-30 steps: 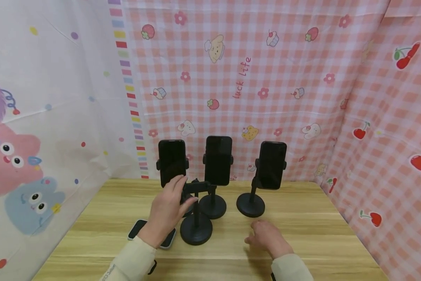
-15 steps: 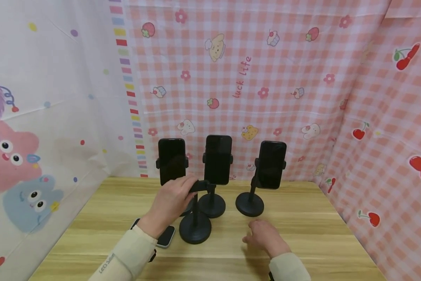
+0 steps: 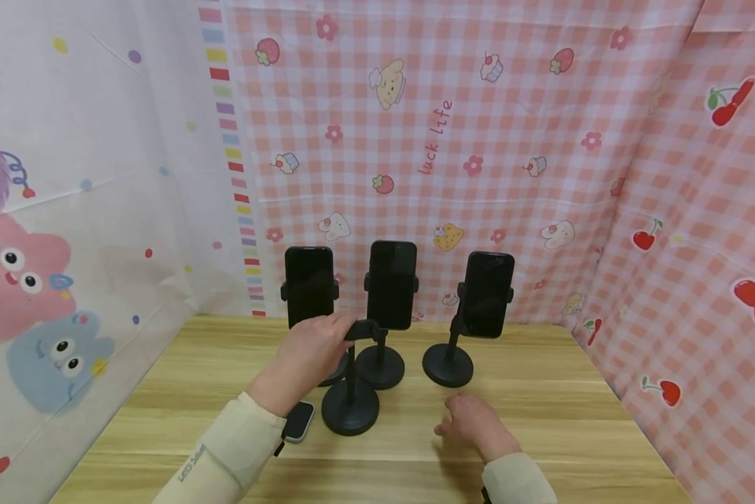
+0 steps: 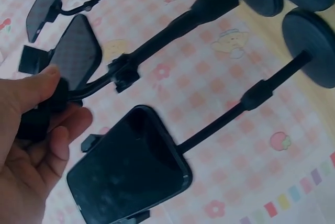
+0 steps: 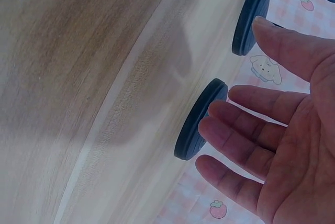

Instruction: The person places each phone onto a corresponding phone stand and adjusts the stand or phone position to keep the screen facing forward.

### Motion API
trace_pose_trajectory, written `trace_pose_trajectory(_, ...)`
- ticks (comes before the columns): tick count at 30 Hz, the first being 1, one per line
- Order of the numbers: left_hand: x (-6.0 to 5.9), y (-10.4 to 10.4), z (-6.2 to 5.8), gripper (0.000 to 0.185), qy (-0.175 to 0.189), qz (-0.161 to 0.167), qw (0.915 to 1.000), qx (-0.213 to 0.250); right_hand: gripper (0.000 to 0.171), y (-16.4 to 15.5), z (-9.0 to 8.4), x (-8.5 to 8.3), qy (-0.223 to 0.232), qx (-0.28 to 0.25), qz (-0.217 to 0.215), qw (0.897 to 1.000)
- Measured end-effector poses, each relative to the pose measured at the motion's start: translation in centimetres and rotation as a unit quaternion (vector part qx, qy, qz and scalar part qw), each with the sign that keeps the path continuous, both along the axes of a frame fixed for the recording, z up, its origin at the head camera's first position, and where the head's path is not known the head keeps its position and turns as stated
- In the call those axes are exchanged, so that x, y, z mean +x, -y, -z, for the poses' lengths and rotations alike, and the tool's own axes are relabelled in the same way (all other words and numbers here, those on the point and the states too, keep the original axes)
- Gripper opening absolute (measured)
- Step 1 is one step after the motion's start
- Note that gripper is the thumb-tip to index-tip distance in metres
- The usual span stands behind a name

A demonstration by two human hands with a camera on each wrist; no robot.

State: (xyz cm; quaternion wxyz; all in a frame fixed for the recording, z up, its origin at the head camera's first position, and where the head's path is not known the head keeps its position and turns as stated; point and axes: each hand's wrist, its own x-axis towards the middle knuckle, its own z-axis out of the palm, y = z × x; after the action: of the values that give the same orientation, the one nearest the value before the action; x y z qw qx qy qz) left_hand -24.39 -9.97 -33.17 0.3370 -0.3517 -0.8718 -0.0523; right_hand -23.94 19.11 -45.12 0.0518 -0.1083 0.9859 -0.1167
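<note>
My left hand (image 3: 305, 360) grips the holder head of a black phone stand (image 3: 350, 407), which carries no phone. In the left wrist view, the thumb and fingers curl round the clamp (image 4: 36, 122) at the top of its stem. The round base rests on the table. A phone (image 3: 299, 421) lies flat by that base, partly hidden by my left wrist. My right hand (image 3: 474, 425) hovers over the table to the right and holds nothing. Its fingers are loosely spread in the right wrist view, near round stand bases (image 5: 201, 122).
Behind stand three more stands holding upright dark phones: a left phone (image 3: 309, 283), a middle phone (image 3: 392, 285) and a right phone (image 3: 489, 294). The left one's base is partly hidden. A checked cloth (image 3: 478, 126) hangs behind the wooden table (image 3: 560, 420).
My left hand has shifted slightly right and closed its fingers round the clamp of the stand without a phone. My forearm covers more of the lying phone. The right hand stays nearly still.
</note>
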Motion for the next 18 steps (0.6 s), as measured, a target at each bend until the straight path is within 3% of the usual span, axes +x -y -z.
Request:
trace_pose_trajectory(7,-0.09,0.01,-0.51,0.031,0.046,-0.005,0.9988,0.019,0.050,-0.03,-0.01,0.15,-0.002,-0.002,-0.003,1.000)
trace_pose_trajectory(14,-0.04,0.08,-0.12,0.032,0.060,-0.004,0.9975,0.037,0.049,0.02,-0.02,0.33,-0.014,-0.001,-0.005,1.000)
trace_pose_trajectory(18,0.13,0.10,0.25,0.045,0.057,0.001,0.9969,0.055,0.049,0.13,-0.03,0.39,-0.015,0.003,-0.006,1.000)
